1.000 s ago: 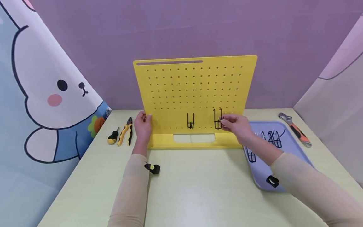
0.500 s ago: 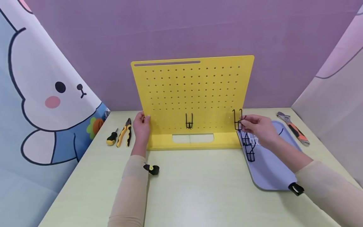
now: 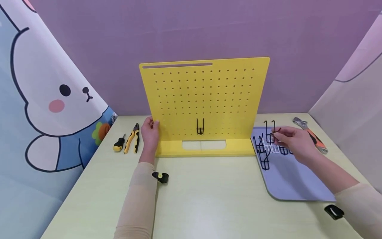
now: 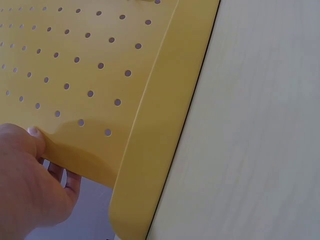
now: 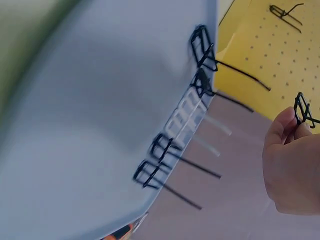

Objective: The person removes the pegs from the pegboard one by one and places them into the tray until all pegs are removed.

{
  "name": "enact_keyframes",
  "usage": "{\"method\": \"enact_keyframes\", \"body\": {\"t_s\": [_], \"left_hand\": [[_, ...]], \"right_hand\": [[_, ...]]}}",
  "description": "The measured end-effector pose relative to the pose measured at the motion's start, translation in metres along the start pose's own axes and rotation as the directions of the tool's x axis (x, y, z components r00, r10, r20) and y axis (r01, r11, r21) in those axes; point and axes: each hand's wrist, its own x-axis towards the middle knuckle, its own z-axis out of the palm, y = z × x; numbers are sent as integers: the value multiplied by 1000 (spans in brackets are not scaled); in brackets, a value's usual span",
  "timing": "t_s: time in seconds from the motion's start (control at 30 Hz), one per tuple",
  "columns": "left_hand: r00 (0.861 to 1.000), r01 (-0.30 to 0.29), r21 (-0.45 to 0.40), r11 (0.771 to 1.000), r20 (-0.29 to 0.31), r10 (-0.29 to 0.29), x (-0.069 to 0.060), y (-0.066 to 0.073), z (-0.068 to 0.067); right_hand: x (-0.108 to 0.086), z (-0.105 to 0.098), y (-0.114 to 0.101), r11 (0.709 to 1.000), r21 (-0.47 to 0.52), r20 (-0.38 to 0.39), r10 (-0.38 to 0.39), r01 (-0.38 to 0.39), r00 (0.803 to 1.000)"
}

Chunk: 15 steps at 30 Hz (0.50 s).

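Observation:
A yellow pegboard [image 3: 206, 89] stands upright on its base, with one black wire hook [image 3: 200, 127] hanging low near its middle. My left hand [image 3: 150, 133] grips the board's left edge; in the left wrist view the thumb lies on the front face and the fingers [image 4: 72, 184] go behind. My right hand [image 3: 298, 142] pinches another black wire hook [image 3: 270, 132] between thumb and fingertips, above the far end of a lavender tray [image 3: 293, 184]. Several black hooks [image 3: 264, 162] and white hooks [image 5: 184, 111] lie along the tray's edges.
Left of the board lie a stubby screwdriver [image 3: 119, 144] and yellow-black pliers [image 3: 132, 138]. An orange-handled adjustable wrench [image 3: 317, 141] lies beyond the tray's right side. A purple backdrop [image 3: 203, 30] rises behind the table.
My right hand has moved right, away from the pegboard's lower right part to above the tray, still holding the black hook. The left hand stays on the board's edge.

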Motion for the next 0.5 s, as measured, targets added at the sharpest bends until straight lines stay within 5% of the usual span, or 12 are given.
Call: {"method": "enact_keyframes", "body": {"t_s": [0.2,0.5], "left_hand": [[1000,13,3,1000,3,-13,1,1,0],[1000,18,0,1000,-4,-18,-1,2,0]], "right_hand": [[-7,-17,17,995,95,44,14,-19,999],[-15,-30,48,998,-21,135,69,-67,989]]}}
